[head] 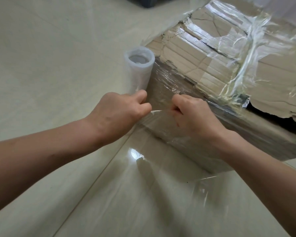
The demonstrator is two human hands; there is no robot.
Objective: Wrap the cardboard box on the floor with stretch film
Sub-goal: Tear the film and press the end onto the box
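Box (212, 53) on floor (41, 65), right and far; its right side runs out of frame. Roll (140, 71) upright at box's left corner, lower end hidden behind my left hand (120, 113). Dark thing (149, 1) at far edge, cut off, unidentifiable. One box, one roll. Left and right hand (196, 115) both curled, pinching film (162, 117) stretched between them.

The cardboard box (229, 74) rests on the floor (50, 65) at 2 o'clock. The film roll (139, 71) stands upright at 12 o'clock, beside its corner.
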